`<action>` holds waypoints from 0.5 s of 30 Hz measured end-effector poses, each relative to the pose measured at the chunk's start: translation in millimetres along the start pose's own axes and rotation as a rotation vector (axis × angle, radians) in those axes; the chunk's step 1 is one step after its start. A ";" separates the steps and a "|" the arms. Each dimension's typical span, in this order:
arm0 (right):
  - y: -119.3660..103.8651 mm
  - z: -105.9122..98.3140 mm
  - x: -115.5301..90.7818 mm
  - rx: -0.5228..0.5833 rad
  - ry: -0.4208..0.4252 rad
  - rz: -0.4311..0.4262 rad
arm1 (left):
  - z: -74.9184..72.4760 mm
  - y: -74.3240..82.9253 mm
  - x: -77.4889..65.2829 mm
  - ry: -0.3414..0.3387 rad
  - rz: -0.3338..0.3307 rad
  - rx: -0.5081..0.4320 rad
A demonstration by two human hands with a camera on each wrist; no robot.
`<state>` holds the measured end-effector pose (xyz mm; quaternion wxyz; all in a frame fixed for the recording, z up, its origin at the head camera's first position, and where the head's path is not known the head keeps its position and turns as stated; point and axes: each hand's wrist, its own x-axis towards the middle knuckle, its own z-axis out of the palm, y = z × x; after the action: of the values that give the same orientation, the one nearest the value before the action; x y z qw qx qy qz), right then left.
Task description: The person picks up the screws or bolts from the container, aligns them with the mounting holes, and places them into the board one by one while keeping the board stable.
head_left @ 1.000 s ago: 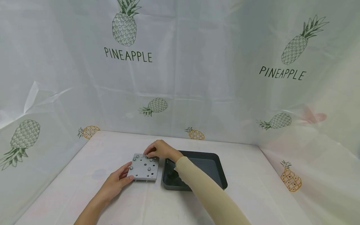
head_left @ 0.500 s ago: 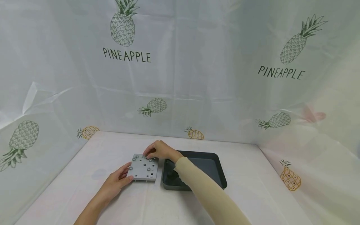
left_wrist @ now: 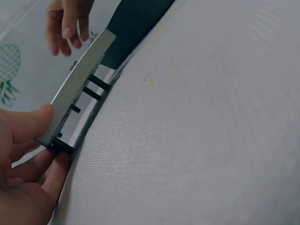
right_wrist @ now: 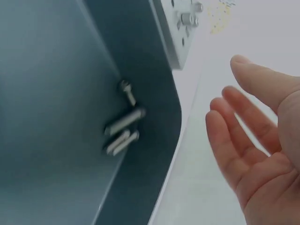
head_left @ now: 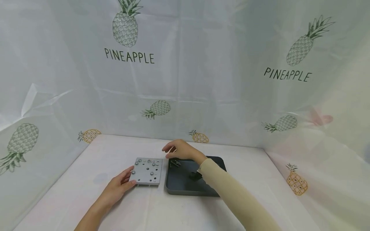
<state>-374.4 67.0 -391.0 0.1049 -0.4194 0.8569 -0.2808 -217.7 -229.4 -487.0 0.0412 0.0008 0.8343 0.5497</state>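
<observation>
Silver square metal plate (head_left: 145, 176): on the white table covering (head_left: 107, 154), beside the dark grey rectangular tray (head_left: 190, 193); round silver bolt heads (head_left: 152, 173) seated in some holes, others vacant; dark shanks (left_wrist: 100, 83) project beneath.
Step at plate: judged mid-work, between handling one bolt and another; fitting or removal cannot be told.
Next move: would likely call for a thumb-and-fingertip pinch on the small rod-shaped metal fasteners (right_wrist: 124, 122) in the tray's corner.
Left hand (head_left: 119, 184): grips plate's left side, thumb on edge, fingers below.
Right hand (head_left: 183, 150): fingers parted, holding nothing, over or just beside the tray's far left corner; beige-sleeved forearm (head_left: 237, 192) slants across the tray.
</observation>
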 end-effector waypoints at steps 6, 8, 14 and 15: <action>12.9 -7.3 -23.6 -0.017 0.010 0.046 | -0.7 -0.1 -1.2 0.006 -0.001 0.007; 17.7 -7.4 -30.5 -0.007 0.012 0.075 | -0.3 0.0 -1.3 0.006 0.001 0.003; 32.0 -3.5 -44.2 -0.010 0.008 0.142 | 0.1 0.4 -1.2 0.006 -0.002 -0.005; 34.4 -2.0 -45.2 -0.020 0.003 0.145 | -0.1 0.3 -1.1 0.006 -0.003 -0.007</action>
<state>-369.7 119.8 -411.5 0.1196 -0.3572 0.8878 -0.2644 -216.6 -229.4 -486.7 0.0394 -0.0021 0.8327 0.5524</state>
